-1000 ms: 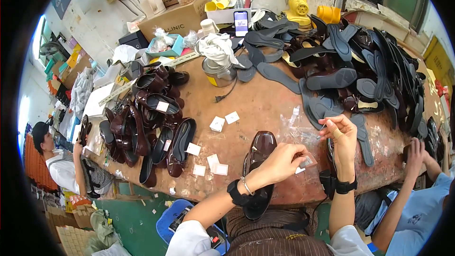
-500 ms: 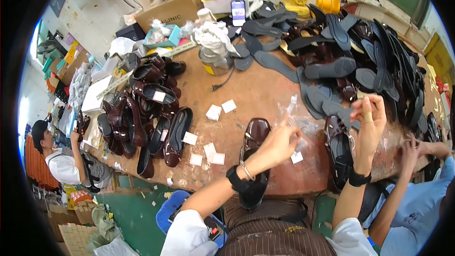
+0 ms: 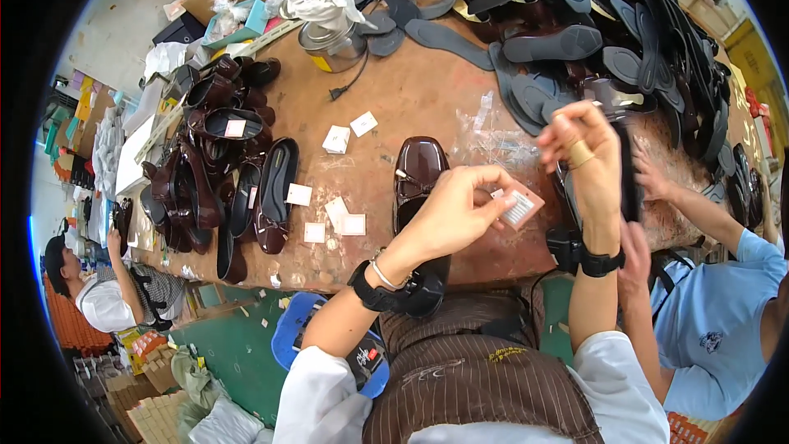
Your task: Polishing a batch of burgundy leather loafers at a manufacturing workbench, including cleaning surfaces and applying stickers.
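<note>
A small pink-edged card [image 3: 519, 205] with a white label is pinched between the thumb and fingers of my left hand [image 3: 460, 210]. Under my left wrist, a glossy burgundy loafer [image 3: 422, 163] lies toe away from me, its near part hidden by my forearm. My right hand [image 3: 588, 152] is raised to the right of the card, fingers loosely bent and apart, a beige band round one finger. Nothing shows in it. Behind it, another dark shoe [image 3: 565, 185] is mostly hidden.
Burgundy shoes [image 3: 185, 173] are heaped at left, several white cards [image 3: 314, 233] nearby. Grey insoles [image 3: 448, 39] and more shoes crowd the far right. A tin [image 3: 333, 49] topped with cloth stands at the back. A co-worker's hands [image 3: 649, 173] are close to my right arm.
The view has shifted, so the table sits higher. My left hand has lifted a card that lay on the table. My right hand has moved inward. The co-worker's hands have come nearer.
</note>
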`<state>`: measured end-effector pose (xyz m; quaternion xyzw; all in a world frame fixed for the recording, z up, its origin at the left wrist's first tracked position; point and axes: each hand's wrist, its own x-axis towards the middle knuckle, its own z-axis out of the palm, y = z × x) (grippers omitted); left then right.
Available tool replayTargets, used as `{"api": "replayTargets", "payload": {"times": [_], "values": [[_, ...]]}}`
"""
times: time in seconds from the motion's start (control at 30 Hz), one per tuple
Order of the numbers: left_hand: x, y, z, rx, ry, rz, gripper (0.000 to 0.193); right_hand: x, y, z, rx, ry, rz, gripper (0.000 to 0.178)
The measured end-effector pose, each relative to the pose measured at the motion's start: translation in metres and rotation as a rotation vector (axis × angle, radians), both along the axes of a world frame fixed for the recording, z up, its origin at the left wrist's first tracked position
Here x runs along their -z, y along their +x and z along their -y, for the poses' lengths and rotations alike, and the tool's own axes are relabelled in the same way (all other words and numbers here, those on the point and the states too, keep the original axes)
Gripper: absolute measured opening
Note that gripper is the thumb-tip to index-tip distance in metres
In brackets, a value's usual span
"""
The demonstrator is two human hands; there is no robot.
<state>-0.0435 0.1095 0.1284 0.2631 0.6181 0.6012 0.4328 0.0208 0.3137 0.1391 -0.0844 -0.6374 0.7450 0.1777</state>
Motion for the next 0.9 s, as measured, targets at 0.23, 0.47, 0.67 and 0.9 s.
{"api": "replayTargets", "payload": {"times": [0.23,0.47,0.67,0.9], "values": [[-0.011,0.027,0.033,-0.507,0.067,-0.108,0.017,-0.041,0.034,0.05,0.07,0.191,0.273,0.013],[-0.011,0.057,0.054,-0.71,0.099,-0.344,0.013,-0.002,0.049,0.101,-0.072,0.396,0.161,0.015],[-0.008,0.068,0.069,-0.729,0.013,-0.611,0.015,-0.013,0.045,0.112,-0.068,0.302,0.171,0.012],[0.005,0.076,0.098,-0.611,-0.029,-1.103,0.021,0.012,0.051,0.105,-0.49,-0.168,0.29,0.009]]}}
